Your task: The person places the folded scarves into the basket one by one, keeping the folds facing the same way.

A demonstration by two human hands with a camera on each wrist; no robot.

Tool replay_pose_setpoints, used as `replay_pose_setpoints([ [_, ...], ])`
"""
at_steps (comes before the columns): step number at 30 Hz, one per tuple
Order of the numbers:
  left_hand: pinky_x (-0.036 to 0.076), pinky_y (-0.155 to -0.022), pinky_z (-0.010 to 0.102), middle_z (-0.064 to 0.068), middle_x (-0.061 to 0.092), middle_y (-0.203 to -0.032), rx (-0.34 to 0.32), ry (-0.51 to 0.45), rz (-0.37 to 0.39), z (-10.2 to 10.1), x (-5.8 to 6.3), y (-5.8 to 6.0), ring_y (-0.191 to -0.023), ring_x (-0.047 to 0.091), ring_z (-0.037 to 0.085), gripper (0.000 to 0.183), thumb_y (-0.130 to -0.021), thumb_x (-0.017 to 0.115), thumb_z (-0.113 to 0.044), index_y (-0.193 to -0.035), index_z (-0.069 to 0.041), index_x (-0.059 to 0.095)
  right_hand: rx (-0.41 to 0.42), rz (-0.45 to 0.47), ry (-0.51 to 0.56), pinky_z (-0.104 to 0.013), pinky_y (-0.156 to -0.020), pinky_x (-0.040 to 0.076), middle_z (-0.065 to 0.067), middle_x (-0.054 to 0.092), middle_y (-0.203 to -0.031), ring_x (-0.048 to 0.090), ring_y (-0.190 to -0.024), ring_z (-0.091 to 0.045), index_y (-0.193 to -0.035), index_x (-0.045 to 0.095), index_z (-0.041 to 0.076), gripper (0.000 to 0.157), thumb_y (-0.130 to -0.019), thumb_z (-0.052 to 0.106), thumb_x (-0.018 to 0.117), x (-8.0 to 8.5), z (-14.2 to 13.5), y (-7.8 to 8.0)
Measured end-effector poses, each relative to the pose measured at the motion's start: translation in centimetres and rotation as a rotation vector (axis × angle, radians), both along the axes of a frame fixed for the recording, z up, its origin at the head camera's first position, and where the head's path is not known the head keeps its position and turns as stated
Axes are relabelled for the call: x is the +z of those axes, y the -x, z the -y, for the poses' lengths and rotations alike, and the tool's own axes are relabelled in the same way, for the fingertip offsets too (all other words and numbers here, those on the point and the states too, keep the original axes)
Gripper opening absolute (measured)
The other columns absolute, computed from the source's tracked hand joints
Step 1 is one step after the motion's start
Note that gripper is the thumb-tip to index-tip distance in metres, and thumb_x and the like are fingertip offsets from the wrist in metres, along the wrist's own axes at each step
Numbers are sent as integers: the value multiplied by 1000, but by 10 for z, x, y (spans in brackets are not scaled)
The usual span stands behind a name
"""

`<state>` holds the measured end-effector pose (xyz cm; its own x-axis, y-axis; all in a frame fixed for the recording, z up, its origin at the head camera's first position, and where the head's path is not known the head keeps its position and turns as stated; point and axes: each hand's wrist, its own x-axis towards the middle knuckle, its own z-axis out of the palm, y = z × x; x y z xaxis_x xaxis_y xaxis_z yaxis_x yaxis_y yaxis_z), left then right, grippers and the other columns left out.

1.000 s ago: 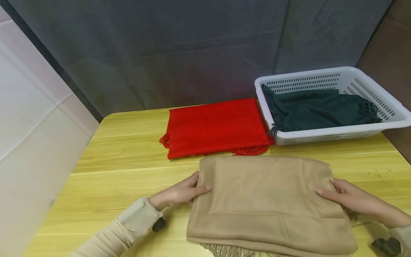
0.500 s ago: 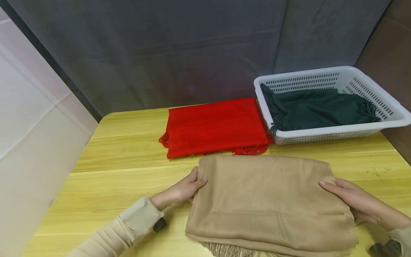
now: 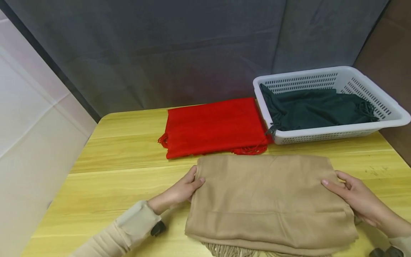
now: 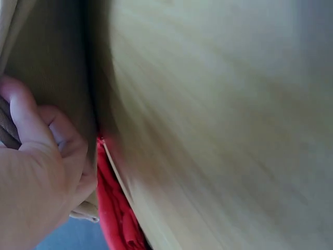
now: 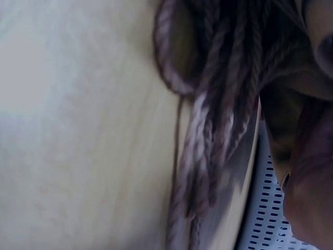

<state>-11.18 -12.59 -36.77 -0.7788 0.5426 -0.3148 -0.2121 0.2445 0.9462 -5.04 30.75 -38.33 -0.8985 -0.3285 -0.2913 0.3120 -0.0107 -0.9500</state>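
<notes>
Works at a yellow wooden table (image 3: 112, 171), facing a dark grey curtain (image 3: 160, 53) across the frame's top. At lower centre, holds a tan cloth (image 3: 266, 200) between left grip (image 3: 178, 191) and right grip (image 3: 358, 198), closed on its side edges.

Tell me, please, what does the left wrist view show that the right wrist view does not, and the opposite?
Only the left wrist view shows the left hand and part of the red cloth.

Only the right wrist view shows the right hand, cut off by the picture's edge, the twisted fringe cords and the perforated wall of the white basket.

Both share the tan cloth and the wooden tabletop.
</notes>
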Motion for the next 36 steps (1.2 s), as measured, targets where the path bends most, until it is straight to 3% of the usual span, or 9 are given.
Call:
replay_pose_setpoints([
  [5,51,-59,39,17,54,-100,15,-19,-34,-1,5,-4,-75,61,22,32,-96,37,-13,-125,-8,25,-103,-42,-97,-53,-59,46,-9,66,-88,62,-75,-36,-110,49,25,18,-95,19,42,3,5,-3],
  [10,51,-61,38,18,52,-103,16,-70,-74,-3,9,-8,-76,61,21,30,-96,37,-12,-123,-6,27,-156,-113,-190,-50,-56,48,-6,67,-84,63,-70,-33,-107,51,24,16,-94,18,44,7,8,-6],
  [15,51,-63,40,19,50,-105,25,-125,-60,-5,13,-10,-79,61,22,28,-96,37,-11,-122,-5,27,-198,-195,-351,-45,-52,50,-6,66,-77,63,-63,-30,-105,52,24,13,-93,21,47,13,12,-7],
  [18,51,-65,42,18,49,-107,27,-138,-46,-5,17,-12,-82,60,23,30,-96,38,-12,-123,-7,27,-218,-227,-392,-42,-50,50,-5,65,-74,62,-60,-28,-103,52,24,12,-92,21,48,17,12,-8],
  [25,51,-63,41,18,48,-107,8,-148,-68,-2,32,-11,-82,60,24,36,-95,41,-14,-127,-9,27,-236,-196,-119,-44,-50,49,-6,65,-77,63,-64,-28,-105,56,18,19,-92,9,46,23,4,-8],
  [30,51,-57,42,17,49,-102,-17,-112,-114,0,46,-7,-77,61,25,33,-94,43,-15,-124,-11,30,-252,-197,-37,-46,-51,49,-6,65,-81,63,-66,-29,-109,54,15,21,-92,6,46,25,-2,-8],
  [36,51,-60,43,16,49,-105,-23,-119,-93,-1,59,-5,-79,60,25,36,-94,44,-16,-127,-13,29,-274,-213,36,-43,-48,49,-6,65,-80,63,-64,-27,-111,55,17,26,-92,3,44,33,-6,-10],
])
